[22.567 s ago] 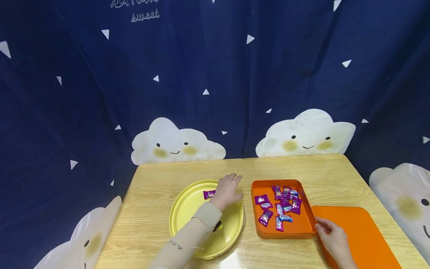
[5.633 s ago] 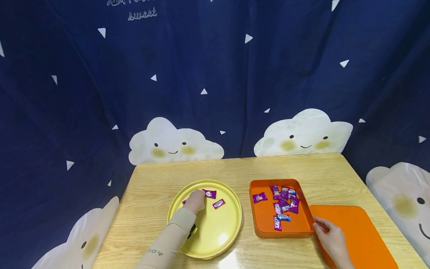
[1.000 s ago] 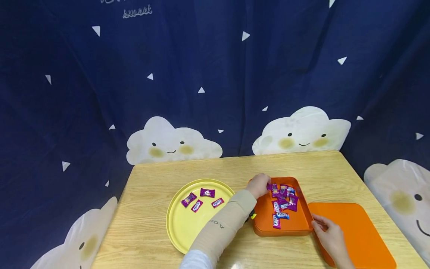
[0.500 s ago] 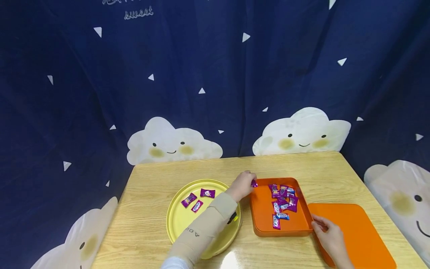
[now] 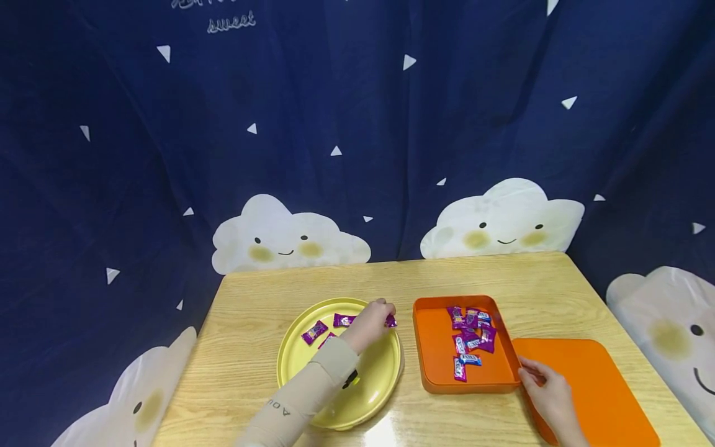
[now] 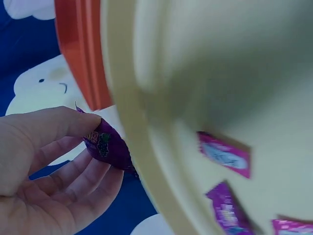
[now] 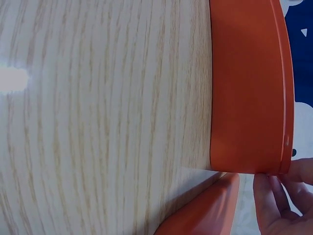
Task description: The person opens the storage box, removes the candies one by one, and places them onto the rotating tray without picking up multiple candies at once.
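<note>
My left hand [image 5: 367, 326] pinches a purple-wrapped candy [image 6: 108, 146] between thumb and fingers, over the right part of the round yellow plate [image 5: 382, 372]. Behind the hand on that plate lie several wrapped candies, among them a purple one [image 5: 314, 333] and a pink one with a pale label [image 6: 225, 154]; my hand and sleeve partly hide some. To the right, a square orange box [image 5: 436, 366] contains several purple and blue-white candies [image 5: 471, 335], mostly in its right half. At its near right corner my right hand [image 5: 550, 397] grips the side wall, thumb at the rim.
A flat orange lid-like panel [image 5: 592, 385] lies right of the box, partly under my right forearm. All stands on a light wooden table [image 5: 246, 335]. A dark blue curtain [image 5: 346, 93] with white clouds hangs behind the table.
Over the longer span, candies have gone from the box's left half and more lie on the plate. In the last second my left hand carried one candy leftward from box to plate. My right hand stayed.
</note>
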The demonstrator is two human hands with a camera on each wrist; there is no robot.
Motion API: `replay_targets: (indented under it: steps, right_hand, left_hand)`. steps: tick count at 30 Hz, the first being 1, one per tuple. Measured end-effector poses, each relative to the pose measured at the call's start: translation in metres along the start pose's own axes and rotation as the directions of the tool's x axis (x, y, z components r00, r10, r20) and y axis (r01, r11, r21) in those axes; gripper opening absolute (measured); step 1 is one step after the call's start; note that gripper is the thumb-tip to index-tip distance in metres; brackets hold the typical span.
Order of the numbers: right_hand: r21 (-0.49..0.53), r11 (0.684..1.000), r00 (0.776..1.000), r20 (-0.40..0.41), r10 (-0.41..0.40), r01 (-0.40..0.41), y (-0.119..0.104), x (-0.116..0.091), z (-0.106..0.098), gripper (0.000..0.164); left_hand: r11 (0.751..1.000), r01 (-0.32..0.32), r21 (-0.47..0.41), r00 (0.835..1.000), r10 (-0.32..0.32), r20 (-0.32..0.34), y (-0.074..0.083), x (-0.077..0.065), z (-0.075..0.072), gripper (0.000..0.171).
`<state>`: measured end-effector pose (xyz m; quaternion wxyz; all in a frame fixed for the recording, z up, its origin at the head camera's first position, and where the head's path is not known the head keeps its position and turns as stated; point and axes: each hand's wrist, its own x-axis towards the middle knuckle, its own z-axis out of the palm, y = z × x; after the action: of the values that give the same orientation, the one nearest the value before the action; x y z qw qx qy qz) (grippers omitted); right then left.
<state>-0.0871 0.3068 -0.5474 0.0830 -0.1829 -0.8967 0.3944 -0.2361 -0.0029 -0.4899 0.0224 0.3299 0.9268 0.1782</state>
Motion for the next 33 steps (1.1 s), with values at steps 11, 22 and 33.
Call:
replay_targets:
  steps: [11, 22, 33]
  right_hand:
    - [0.007, 1.000, 0.999, -0.029, -0.025, 0.025, 0.001, -0.001, 0.001, 0.030]
    - [-0.013, 1.000, 1.000, -0.021, 0.014, -0.014, 0.000, -0.001, 0.001, 0.031]
    - [-0.005, 1.000, 0.999, -0.030, -0.025, 0.025, 0.001, -0.002, 0.002, 0.029]
  left_hand:
    - [0.999, 0.023, -0.044, 0.998, -0.021, 0.061, -0.013, -0.026, 0.021, 0.013]
    - [0.995, 0.080, -0.063, 0.989, -0.071, 0.128, -0.009, -0.035, 0.029, 0.011]
    - [0.997, 0.075, -0.016, 0.990, -0.072, 0.121, -0.012, -0.037, 0.038, 0.012]
